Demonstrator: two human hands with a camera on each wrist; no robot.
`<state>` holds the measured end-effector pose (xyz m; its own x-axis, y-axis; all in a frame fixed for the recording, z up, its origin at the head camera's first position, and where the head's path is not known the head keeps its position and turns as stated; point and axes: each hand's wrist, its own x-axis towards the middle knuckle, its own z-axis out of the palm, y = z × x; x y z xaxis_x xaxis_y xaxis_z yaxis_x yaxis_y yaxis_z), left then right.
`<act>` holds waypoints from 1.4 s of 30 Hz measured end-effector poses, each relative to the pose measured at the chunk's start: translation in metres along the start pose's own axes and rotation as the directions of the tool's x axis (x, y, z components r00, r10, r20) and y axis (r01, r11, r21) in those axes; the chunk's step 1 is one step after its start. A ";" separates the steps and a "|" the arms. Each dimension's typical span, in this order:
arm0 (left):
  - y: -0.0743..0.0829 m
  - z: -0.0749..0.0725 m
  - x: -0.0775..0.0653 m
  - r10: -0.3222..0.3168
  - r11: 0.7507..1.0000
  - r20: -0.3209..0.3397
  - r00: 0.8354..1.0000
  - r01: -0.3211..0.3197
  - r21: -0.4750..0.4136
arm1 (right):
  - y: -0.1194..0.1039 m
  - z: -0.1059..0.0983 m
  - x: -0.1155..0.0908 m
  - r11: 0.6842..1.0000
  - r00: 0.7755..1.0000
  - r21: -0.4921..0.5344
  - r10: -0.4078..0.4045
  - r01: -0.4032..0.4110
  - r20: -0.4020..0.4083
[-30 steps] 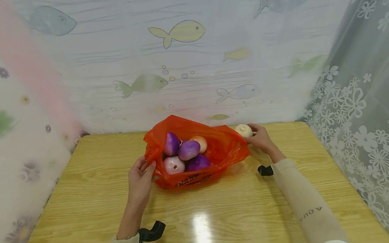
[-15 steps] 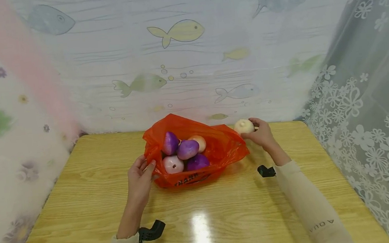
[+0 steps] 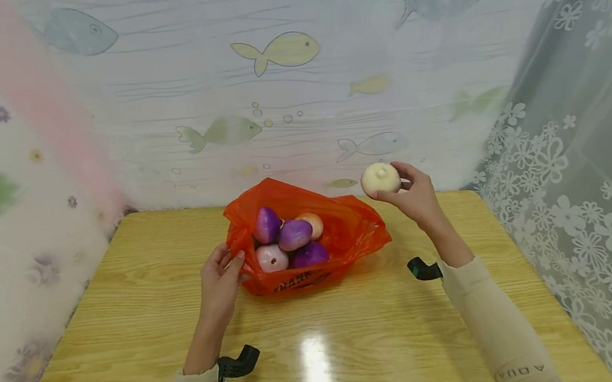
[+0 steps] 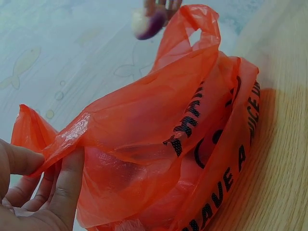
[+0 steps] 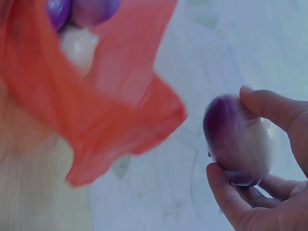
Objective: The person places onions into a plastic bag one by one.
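Observation:
My right hand point(image 3: 419, 195) grips a white-and-purple turnip point(image 3: 380, 179) between thumb and fingers, above the table's far right part. In the right wrist view the turnip point(image 5: 237, 139) shows a purple side and a pale side. At the left, my left hand point(image 3: 222, 282) pinches the rim of a red plastic bag point(image 3: 355, 226); the left wrist view shows thumb and fingers on the film point(image 4: 139, 125). Inside the gaping bag lie several purple round vegetables point(image 3: 295, 235), a pinkish one point(image 3: 272, 259) and a pale orange one point(image 3: 311, 224).
The bag rests on a wooden table point(image 3: 148, 329) near its far edge. Behind hangs a fish-print curtain point(image 3: 298, 105), with a sheer floral curtain point(image 3: 577, 189) at the right. Black wrist mounts point(image 3: 239, 363) sit on both wrists.
My right hand has lifted the turnip from behind the bag's right corner, up off the table. The left hand keeps its hold on the bag's left rim.

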<state>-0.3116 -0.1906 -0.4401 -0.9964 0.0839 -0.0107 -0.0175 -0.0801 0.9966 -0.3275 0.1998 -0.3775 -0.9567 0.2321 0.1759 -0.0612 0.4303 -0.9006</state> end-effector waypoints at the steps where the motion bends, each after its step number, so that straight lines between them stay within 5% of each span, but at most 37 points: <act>1: 0.000 0.000 0.000 -0.002 1.000 0.001 1.000 0.002 -0.001 | -0.005 0.001 -0.002 1.000 1.000 0.011 -0.008 0.007 0.009; 13: 0.000 -0.002 0.002 -0.007 1.000 -0.006 1.000 0.007 -0.025 | -0.051 0.030 -0.025 0.991 0.960 0.133 -0.043 0.006 0.277; 21: -0.001 -0.002 0.001 0.006 1.000 -0.005 1.000 -0.006 -0.024 | -0.043 0.064 -0.029 0.992 0.911 0.127 -0.057 0.005 0.408; 30: 0.000 -0.002 0.001 0.006 1.000 -0.001 1.000 -0.006 -0.013 | -0.020 0.098 -0.014 0.990 0.894 0.133 -0.024 -0.040 0.447; 42: -0.001 -0.003 -0.001 0.025 1.000 0.013 1.000 -0.025 -0.008 | -0.008 0.113 0.010 0.999 0.924 -0.003 0.044 -0.046 0.380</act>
<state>-0.3104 -0.1933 -0.4415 -0.9954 0.0945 0.0154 0.0069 -0.0900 0.9959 -0.3688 0.0999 -0.4139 -0.9948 -0.0984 -0.0278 -0.0165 0.4222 -0.9063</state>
